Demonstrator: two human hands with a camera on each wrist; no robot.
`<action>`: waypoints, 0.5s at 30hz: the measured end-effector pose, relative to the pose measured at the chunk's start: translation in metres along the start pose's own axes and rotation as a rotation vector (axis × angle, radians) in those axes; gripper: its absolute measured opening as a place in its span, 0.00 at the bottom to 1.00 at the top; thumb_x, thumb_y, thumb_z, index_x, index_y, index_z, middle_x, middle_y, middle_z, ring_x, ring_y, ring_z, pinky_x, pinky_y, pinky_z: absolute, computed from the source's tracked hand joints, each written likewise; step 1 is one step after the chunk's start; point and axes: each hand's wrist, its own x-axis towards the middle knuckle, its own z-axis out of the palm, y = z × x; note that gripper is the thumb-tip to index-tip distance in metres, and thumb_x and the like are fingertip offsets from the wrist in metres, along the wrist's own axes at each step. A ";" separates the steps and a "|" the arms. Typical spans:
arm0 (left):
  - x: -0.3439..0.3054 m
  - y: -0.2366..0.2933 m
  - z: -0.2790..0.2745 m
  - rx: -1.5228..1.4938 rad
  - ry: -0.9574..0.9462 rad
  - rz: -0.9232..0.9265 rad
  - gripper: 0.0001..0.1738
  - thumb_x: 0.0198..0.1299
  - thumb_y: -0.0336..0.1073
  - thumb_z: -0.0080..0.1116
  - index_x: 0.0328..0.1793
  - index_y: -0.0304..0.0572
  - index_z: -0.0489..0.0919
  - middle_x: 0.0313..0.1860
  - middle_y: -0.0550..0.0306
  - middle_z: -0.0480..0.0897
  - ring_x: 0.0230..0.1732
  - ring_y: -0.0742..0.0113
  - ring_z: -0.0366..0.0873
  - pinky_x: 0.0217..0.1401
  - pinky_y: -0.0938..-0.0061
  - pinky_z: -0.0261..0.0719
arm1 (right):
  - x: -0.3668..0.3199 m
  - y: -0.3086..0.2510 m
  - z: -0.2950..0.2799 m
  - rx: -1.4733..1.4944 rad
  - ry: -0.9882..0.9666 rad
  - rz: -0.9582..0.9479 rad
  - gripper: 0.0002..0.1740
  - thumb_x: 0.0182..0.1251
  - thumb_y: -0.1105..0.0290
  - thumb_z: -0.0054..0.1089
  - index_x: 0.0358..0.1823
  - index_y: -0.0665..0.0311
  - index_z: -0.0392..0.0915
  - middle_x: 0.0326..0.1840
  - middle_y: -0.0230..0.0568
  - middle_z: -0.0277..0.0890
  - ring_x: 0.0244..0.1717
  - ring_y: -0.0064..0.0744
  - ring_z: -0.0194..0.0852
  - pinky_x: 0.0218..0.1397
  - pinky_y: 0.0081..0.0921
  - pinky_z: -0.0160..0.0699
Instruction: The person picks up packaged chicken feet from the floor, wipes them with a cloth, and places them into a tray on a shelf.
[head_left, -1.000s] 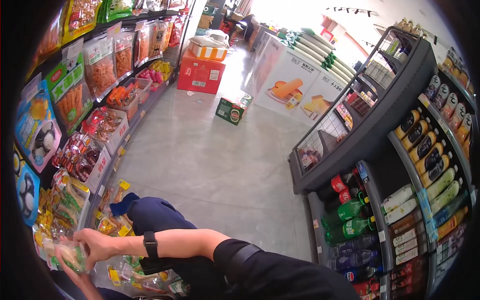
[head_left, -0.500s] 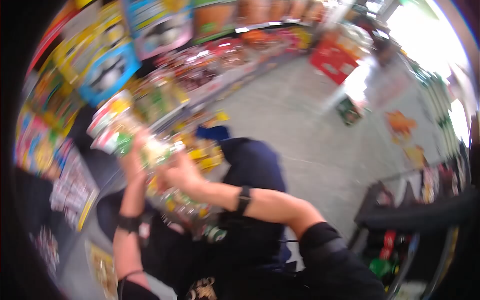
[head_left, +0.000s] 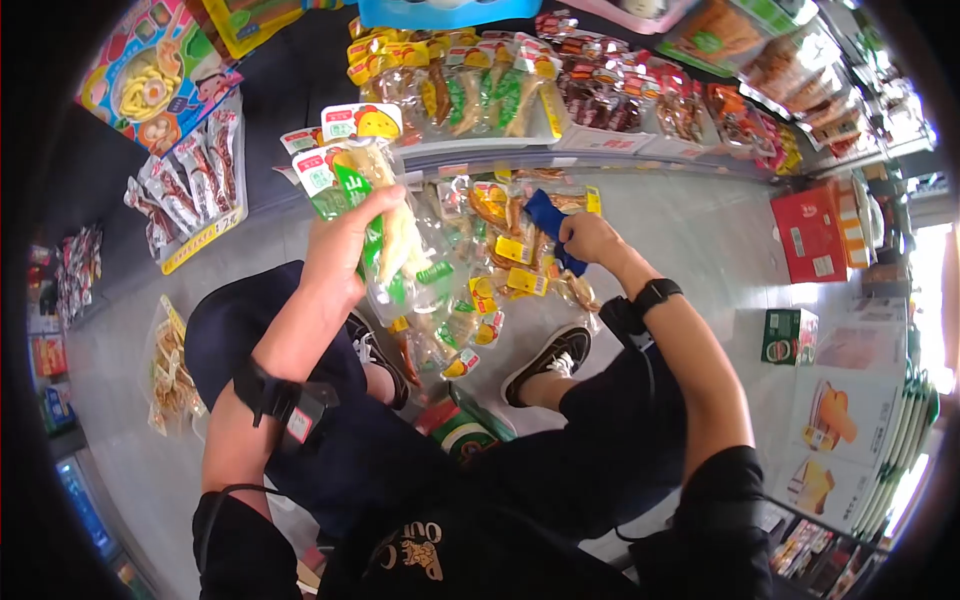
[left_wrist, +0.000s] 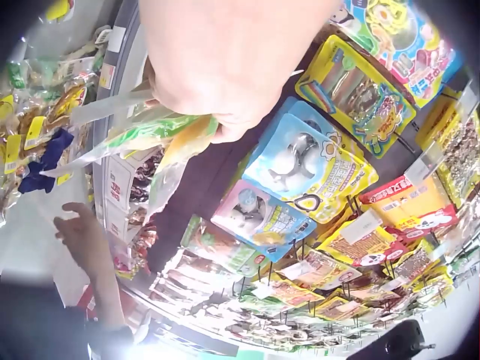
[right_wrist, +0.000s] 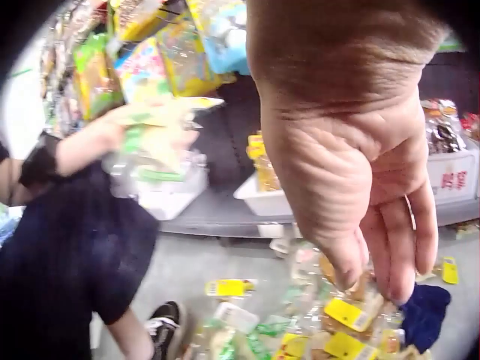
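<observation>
My left hand [head_left: 340, 245] grips several clear snack packs [head_left: 397, 238] with green and red-white labels, its thumb across their front. The left wrist view shows that hand [left_wrist: 225, 67] from behind, packs [left_wrist: 176, 142] hanging below. My right hand [head_left: 592, 240] is over the floor pile beside a dark blue cloth [head_left: 545, 215]. In the left wrist view a gap separates the loosely bent right fingers from the cloth [left_wrist: 49, 161]. The right wrist view shows the right hand [right_wrist: 352, 150] with relaxed fingers just above the cloth [right_wrist: 426, 316], holding nothing visible.
Yellow-tagged packs [head_left: 520, 265] lie piled on the floor between my shoes. Behind runs a low shelf [head_left: 480, 155] with boxes of snack packs. Another bag [head_left: 170, 370] lies at the left; a red carton [head_left: 808, 235] and a green box [head_left: 788, 337] stand at the right.
The view has swung left and down. My hands, earlier together at the packs, are now apart: the left holds the packs up and the right has moved over to the blue cloth.
</observation>
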 end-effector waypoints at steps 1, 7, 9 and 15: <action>0.001 0.000 -0.004 -0.012 -0.005 -0.043 0.18 0.47 0.33 0.64 0.44 0.34 0.74 0.36 0.54 0.79 0.38 0.66 0.78 0.40 0.72 0.79 | 0.016 0.009 0.008 0.298 -0.035 0.111 0.11 0.47 0.71 0.57 0.35 0.63 0.79 0.37 0.46 0.79 0.42 0.43 0.78 0.43 0.35 0.77; 0.007 0.003 -0.025 -0.037 -0.056 -0.176 0.19 0.50 0.35 0.62 0.46 0.33 0.74 0.39 0.53 0.79 0.42 0.65 0.78 0.44 0.72 0.78 | 0.073 0.037 0.128 0.338 0.441 0.399 0.25 0.47 0.77 0.50 0.52 0.66 0.69 0.48 0.60 0.71 0.52 0.54 0.68 0.59 0.37 0.65; 0.011 0.005 -0.029 -0.036 -0.056 -0.197 0.19 0.50 0.34 0.62 0.47 0.32 0.74 0.39 0.52 0.79 0.40 0.66 0.78 0.44 0.72 0.78 | 0.075 0.038 0.147 0.571 0.358 0.504 0.36 0.51 0.69 0.53 0.64 0.67 0.52 0.56 0.63 0.65 0.56 0.58 0.65 0.59 0.39 0.65; 0.010 0.003 -0.029 -0.024 -0.048 -0.174 0.20 0.48 0.32 0.63 0.47 0.32 0.75 0.38 0.51 0.80 0.38 0.65 0.79 0.42 0.70 0.79 | 0.084 0.070 0.182 0.509 0.310 0.578 0.32 0.48 0.59 0.59 0.53 0.70 0.67 0.48 0.61 0.72 0.53 0.53 0.70 0.56 0.38 0.68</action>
